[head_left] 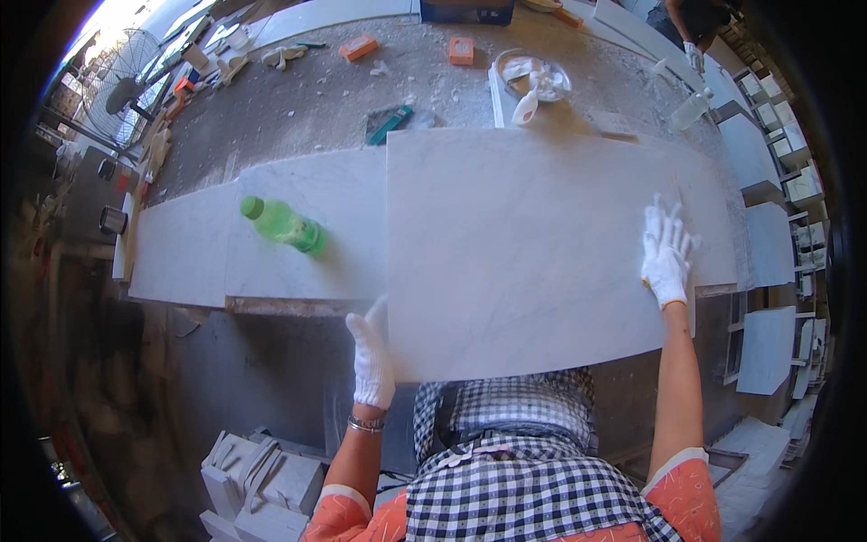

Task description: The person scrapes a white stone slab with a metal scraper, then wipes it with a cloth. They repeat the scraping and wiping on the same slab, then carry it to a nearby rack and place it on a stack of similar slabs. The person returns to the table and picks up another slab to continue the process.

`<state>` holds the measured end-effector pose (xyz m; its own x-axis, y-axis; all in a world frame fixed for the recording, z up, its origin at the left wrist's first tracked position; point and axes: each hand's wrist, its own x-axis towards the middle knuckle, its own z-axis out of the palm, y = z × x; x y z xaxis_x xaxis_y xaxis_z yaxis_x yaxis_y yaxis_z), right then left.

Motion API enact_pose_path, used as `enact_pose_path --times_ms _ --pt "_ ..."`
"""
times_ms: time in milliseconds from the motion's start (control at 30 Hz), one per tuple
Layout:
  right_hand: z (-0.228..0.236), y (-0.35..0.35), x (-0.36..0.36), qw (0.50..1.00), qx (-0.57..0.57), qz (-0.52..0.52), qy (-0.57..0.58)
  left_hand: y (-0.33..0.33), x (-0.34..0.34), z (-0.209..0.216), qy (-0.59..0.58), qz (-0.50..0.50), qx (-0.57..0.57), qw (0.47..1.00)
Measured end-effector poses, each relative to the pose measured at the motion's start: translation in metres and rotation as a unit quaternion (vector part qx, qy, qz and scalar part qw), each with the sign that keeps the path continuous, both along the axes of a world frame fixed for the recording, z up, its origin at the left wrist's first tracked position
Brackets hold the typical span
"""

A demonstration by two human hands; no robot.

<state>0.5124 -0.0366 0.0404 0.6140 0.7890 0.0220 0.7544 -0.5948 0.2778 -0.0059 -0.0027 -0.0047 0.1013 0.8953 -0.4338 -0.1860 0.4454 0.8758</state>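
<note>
A large white marble slab [524, 244] lies on top of other slabs on a workbench, its near edge overhanging toward me. My left hand [370, 357], in a white glove, grips the slab's near left corner edge. My right hand [666, 253], also gloved, lies flat with spread fingers on the slab's right end. A green plastic bottle [282, 225] lies on its side on the lower slab [298, 226] to the left.
A metal bowl with white paste [533, 77], orange blocks [461, 51], a green tool [390, 124] and a clear bottle [691, 110] sit on the dusty bench behind. Another person's gloved hand [693, 56] is at the far right. Stacked marble pieces [768, 348] lie right, a fan [117, 86] left.
</note>
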Motion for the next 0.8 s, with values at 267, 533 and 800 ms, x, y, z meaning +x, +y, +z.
enact_pose_path --times_ms 267,533,800 --pt "0.037 0.051 -0.317 0.811 0.034 0.52 0.268 -0.013 -0.06 0.015 0.051 0.106 -0.034 0.992" --pt "0.041 -0.017 -0.318 0.789 -0.132 0.566 0.198 -0.01 -0.065 0.024 0.056 0.132 -0.018 0.99" --pt "0.045 -0.166 -0.045 0.963 -0.083 0.243 -0.077 0.011 -0.039 0.017 0.059 0.04 0.002 0.997"
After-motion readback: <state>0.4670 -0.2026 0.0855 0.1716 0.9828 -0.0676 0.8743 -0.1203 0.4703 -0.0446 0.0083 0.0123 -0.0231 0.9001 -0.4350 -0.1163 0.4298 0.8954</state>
